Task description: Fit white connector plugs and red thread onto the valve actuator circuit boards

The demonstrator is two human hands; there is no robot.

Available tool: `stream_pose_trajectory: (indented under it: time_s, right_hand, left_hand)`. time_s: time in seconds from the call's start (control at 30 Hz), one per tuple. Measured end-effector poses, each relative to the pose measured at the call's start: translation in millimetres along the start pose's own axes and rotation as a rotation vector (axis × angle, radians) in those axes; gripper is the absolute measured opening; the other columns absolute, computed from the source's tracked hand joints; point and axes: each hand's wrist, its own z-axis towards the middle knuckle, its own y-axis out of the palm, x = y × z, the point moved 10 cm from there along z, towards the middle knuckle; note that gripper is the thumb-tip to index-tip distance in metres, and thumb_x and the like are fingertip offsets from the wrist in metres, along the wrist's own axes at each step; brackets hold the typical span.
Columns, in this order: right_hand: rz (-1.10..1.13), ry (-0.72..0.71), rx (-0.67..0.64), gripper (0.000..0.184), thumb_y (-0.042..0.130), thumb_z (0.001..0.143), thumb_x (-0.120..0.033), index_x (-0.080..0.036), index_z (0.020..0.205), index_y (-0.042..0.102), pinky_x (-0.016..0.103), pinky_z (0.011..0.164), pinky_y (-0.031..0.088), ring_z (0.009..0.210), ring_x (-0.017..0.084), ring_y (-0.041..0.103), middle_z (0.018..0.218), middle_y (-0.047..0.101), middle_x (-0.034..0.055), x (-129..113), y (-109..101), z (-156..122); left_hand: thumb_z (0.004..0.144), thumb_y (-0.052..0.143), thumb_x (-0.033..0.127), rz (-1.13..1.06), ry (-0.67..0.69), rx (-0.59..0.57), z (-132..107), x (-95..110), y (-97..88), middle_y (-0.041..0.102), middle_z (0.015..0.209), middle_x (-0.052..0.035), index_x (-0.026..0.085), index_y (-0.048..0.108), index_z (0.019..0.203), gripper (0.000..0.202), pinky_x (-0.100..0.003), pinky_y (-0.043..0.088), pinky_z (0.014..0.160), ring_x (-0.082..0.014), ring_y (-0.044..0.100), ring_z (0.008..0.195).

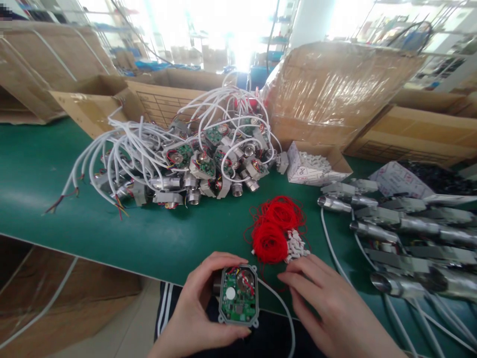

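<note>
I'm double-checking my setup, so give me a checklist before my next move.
1. Open grey housing gripped in left hand: ok.
2. Green rectangular circuit board uncovered: ok, facing up.
3. Long white cable leaving the housing's side: ok.
4. Small white plastic pieces near right hand: ok.
5. Round red wire coils tidy: not ok, loose strands stray.
6. Something between right fingertips: cannot tell.

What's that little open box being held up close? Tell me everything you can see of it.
It's a grey, eight-sided housing, apparently metal, with lugs at its corners. Open and facing the camera, it shows a green circuit board, a white round spot, a metallic disc crossed by red wires and, at the top, coloured wires. The left hand grips its upper and lower edges. A dark cylindrical part shows at its left; a pale cable curves down from its right.
</note>
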Motion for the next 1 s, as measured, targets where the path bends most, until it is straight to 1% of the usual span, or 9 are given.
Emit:
stream_pose_trajectory:
  time_s: [0.13, 0.33, 0.4, 0.5, 0.57, 0.63, 0.8, 0.9, 1.0]
  right_hand:
    - [-0.028, -0.010, -0.015, 0.032, 0.044, 0.099, -0.004, -0.016, 0.091, 0.072, 0.033, 0.064, 0.053, 0.075, 0.022, 0.061, 0.084, 0.063, 0.0066, -0.8, 9.2, -3.7]
    - [-0.065, -0.001, 0.023, 0.032, 0.046, 0.095, 0.004, -0.016, 0.082, 0.068, 0.033, 0.065, 0.050, 0.072, 0.021, 0.058, 0.080, 0.062, 0.0053, -2.2, 28.2, -10.7]
    - [-0.076, -0.033, 0.055, 0.034, 0.044, 0.093, 0.006, -0.015, 0.081, 0.068, 0.033, 0.064, 0.049, 0.069, 0.021, 0.058, 0.077, 0.061, 0.0050, -6.8, 29.5, -11.2]
    - [-0.093, -0.068, 0.089, 0.036, 0.041, 0.092, 0.007, -0.016, 0.078, 0.066, 0.033, 0.060, 0.048, 0.065, 0.021, 0.057, 0.072, 0.059, 0.0046, -11.2, 27.2, -8.7]
    - [-0.087, -0.053, 0.103, 0.034, 0.042, 0.093, 0.005, -0.016, 0.078, 0.064, 0.033, 0.061, 0.048, 0.066, 0.021, 0.058, 0.074, 0.059, 0.0047, -9.4, 24.0, -6.0]
    - [-0.059, -0.024, 0.128, 0.029, 0.044, 0.094, 0.002, -0.017, 0.080, 0.062, 0.032, 0.063, 0.049, 0.069, 0.020, 0.060, 0.077, 0.061, 0.0046, -5.8, 18.6, -3.6]
    - [0.108, 0.090, 0.214, 0.020, 0.047, 0.093, -0.005, -0.020, 0.083, 0.057, 0.025, 0.070, 0.050, 0.076, 0.015, 0.062, 0.082, 0.063, 0.0016, 9.8, -5.4, 4.8]
    - [0.165, 0.212, 0.229, 0.016, 0.050, 0.092, -0.015, -0.022, 0.080, 0.059, 0.024, 0.063, 0.047, 0.069, 0.014, 0.059, 0.078, 0.063, -0.0004, 24.8, -23.1, 14.7]
    - [0.245, 0.379, 0.175, 0.019, 0.050, 0.092, -0.028, -0.023, 0.077, 0.061, 0.024, 0.055, 0.045, 0.059, 0.014, 0.057, 0.069, 0.062, -0.0023, 40.8, -34.6, 25.9]
  left_hand:
    - [0.068, 0.096, 0.035, 0.024, 0.000, 0.008, -2.8, -0.7, -1.5, 0.071, 0.118, -0.0077, 0.028, 0.069, 0.123, 0.062, -0.030, 0.058, 0.091, -0.0251, 0.068, 0.107]
    - [0.069, 0.096, 0.036, 0.025, 0.003, -0.013, -4.1, -3.7, -1.0, 0.070, 0.120, -0.0046, 0.031, 0.067, 0.125, 0.064, -0.028, 0.055, 0.095, -0.0226, 0.066, 0.109]
    - [0.069, 0.095, 0.033, 0.034, -0.007, -0.020, -4.5, -5.6, 0.0, 0.069, 0.122, -0.0040, 0.032, 0.066, 0.126, 0.064, -0.027, 0.055, 0.095, -0.0224, 0.066, 0.110]
    - [0.071, 0.094, 0.036, 0.026, -0.011, -0.021, -5.2, -6.1, 0.7, 0.068, 0.123, -0.0033, 0.033, 0.066, 0.127, 0.063, -0.025, 0.056, 0.094, -0.0221, 0.065, 0.111]
    - [0.072, 0.095, 0.036, 0.015, -0.015, -0.023, -6.1, -6.5, 0.6, 0.068, 0.123, -0.0030, 0.034, 0.066, 0.127, 0.063, -0.026, 0.055, 0.095, -0.0221, 0.065, 0.111]
    - [0.071, 0.095, 0.032, 0.002, -0.041, -0.036, -7.2, -9.8, 1.4, 0.066, 0.125, -0.0032, 0.035, 0.065, 0.128, 0.065, -0.028, 0.055, 0.096, -0.0233, 0.064, 0.112]
    - [0.067, 0.097, 0.020, 0.031, -0.086, -0.013, -4.5, -17.0, 1.6, 0.064, 0.127, -0.0035, 0.033, 0.065, 0.127, 0.069, -0.030, 0.053, 0.096, -0.0255, 0.063, 0.115]
    - [0.064, 0.096, 0.012, 0.060, -0.116, -0.021, 2.5, -18.4, 7.3, 0.064, 0.125, -0.0037, 0.032, 0.065, 0.127, 0.073, -0.031, 0.051, 0.097, -0.0263, 0.062, 0.115]
    - [0.061, 0.092, 0.003, 0.054, -0.152, -0.059, 9.3, -17.5, 14.8, 0.064, 0.123, -0.0007, 0.034, 0.066, 0.125, 0.075, -0.029, 0.049, 0.096, -0.0245, 0.062, 0.114]
